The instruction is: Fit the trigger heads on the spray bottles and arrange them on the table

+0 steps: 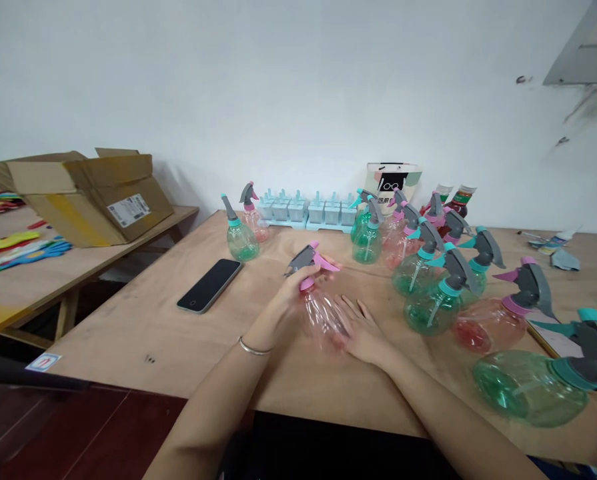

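Observation:
A clear pink spray bottle [323, 320] with a pink and grey trigger head is tilted over the table in front of me. My left hand [298, 285] is closed around its neck, just under the trigger head. Against the lower right side of the body rests my right hand [362, 335], its fingers curved along the plastic and partly hidden behind it. To the left are a green spray bottle [242, 239] and another pink spray bottle [255, 223]. Several more green and pink spray bottles stand on the right, the nearest green one [531, 387] tipped on its side.
A black phone [209, 285] lies on the wooden table [143, 333] to the left. Light-blue popsicle moulds [305, 212], a patterned paper bag [408, 175] and red-filled bottles [462, 199] line the back. An open cardboard box [93, 200] sits on another table.

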A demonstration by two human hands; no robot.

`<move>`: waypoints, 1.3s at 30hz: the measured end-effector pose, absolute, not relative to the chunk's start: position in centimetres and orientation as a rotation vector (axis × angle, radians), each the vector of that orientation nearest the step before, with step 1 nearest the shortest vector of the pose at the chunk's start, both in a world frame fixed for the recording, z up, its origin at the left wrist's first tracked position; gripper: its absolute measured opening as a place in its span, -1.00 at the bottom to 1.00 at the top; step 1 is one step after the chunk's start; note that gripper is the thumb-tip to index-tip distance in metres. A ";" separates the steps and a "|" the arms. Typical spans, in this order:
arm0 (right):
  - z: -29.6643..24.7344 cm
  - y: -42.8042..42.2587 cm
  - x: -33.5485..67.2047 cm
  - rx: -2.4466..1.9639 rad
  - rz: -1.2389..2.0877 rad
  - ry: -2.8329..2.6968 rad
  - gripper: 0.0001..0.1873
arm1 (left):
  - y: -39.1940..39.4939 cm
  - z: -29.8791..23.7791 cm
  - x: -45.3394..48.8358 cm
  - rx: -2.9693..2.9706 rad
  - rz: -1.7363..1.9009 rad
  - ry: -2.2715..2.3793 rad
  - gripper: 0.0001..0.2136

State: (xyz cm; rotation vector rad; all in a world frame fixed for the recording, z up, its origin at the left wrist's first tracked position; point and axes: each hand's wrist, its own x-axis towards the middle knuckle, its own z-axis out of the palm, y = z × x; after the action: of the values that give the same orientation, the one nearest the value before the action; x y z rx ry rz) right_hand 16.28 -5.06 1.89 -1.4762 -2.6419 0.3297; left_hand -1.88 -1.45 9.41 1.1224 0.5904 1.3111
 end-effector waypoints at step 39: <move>2.1 -5.4 16.3 -1.447 0.430 -2.568 -0.24 | 17.4 1.4 -10.5 1.429 1.703 1.811 -0.34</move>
State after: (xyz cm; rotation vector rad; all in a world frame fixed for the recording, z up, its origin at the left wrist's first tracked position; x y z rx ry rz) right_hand 16.30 -5.42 2.07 -1.4474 -2.5684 0.4298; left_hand -10.54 17.42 1.36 1.4287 1.8107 1.7030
